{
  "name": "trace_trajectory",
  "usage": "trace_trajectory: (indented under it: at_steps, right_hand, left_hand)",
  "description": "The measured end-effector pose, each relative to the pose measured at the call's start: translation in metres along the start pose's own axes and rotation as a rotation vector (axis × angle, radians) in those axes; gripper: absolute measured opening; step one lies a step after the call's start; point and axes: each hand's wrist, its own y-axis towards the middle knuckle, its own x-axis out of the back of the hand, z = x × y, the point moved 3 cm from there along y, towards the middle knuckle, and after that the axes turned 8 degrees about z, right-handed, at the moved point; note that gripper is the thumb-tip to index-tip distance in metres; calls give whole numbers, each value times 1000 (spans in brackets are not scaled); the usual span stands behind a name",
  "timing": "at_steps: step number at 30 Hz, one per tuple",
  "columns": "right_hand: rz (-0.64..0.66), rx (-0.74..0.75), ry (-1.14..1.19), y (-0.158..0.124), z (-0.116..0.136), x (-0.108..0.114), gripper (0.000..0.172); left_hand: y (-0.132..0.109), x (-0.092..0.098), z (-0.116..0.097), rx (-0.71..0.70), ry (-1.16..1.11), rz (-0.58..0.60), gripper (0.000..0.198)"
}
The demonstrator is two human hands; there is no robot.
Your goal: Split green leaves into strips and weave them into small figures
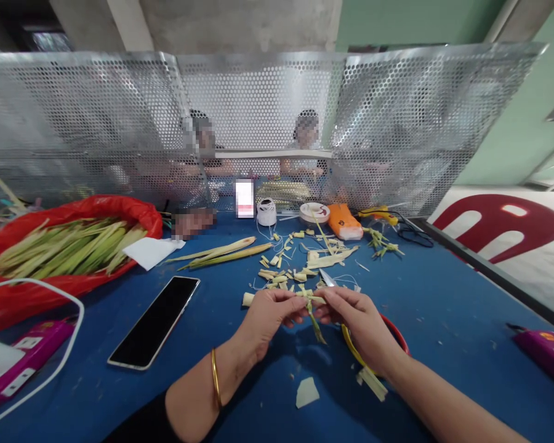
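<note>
Between my two hands, above the blue table point(240, 394), is a small piece woven or knotted from pale green leaf strips point(314, 320), with a tail hanging down. My left hand point(270, 317) pinches its left side between thumb and fingers. Its right side is pinched by my right hand point(357, 323). Behind the hands lie leaf scraps point(281, 278) and a blade point(327, 278), which looks like part of scissors. Scissors handles in red and yellow point(401, 335) are partly hidden beneath my right hand. A cut leaf piece point(307, 392) lies nearer me.
At left are a red bag point(143, 215) of long leaves, a phone point(156, 323) and a purple power strip point(28, 360). A thread spool point(266, 212), tape roll point(314, 213), orange packet point(345, 221) and yellow glue gun point(378, 214) stand before a perforated metal screen point(268, 92). People sit beyond it.
</note>
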Motion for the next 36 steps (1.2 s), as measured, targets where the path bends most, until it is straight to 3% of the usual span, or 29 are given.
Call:
trace_trajectory:
  at_steps: [4, 8, 12, 15, 20, 24, 29, 33, 36]
  right_hand:
    - [17, -47, 16, 0, -1, -2, 36]
    - [38, -32, 13, 3, -5, -4, 28]
    - [30, -62, 161, 4, -5, -2, 28]
    - [-12, -80, 228, 3, -1, 1, 30]
    - [8, -83, 205, 2, -2, -2, 32]
    - [56, -85, 163, 1, -5, -7, 32]
    - [62, -65, 118, 0, -3, -10, 32]
    - [5, 17, 80, 1, 0, -7, 39]
    - [21, -23, 31, -1, -2, -8, 36]
  left_hand:
    - [-1, -1, -1, -16, 101, -17, 15]
    - [-1, -4, 1, -15, 142, 53, 15]
    - [2, -3, 2, 17, 9, 151, 36]
    - [3, 0, 2, 23, -78, 100, 52]
    - [1, -5, 1, -77, 72, 63, 33]
    - [1, -6, 4, -41, 68, 24, 21]
    - [3, -6, 8, 15, -18, 41, 22]
    - [2, -6, 5, -25, -82, 15, 26]
    - [1, -5, 2, -66, -118, -34, 27]
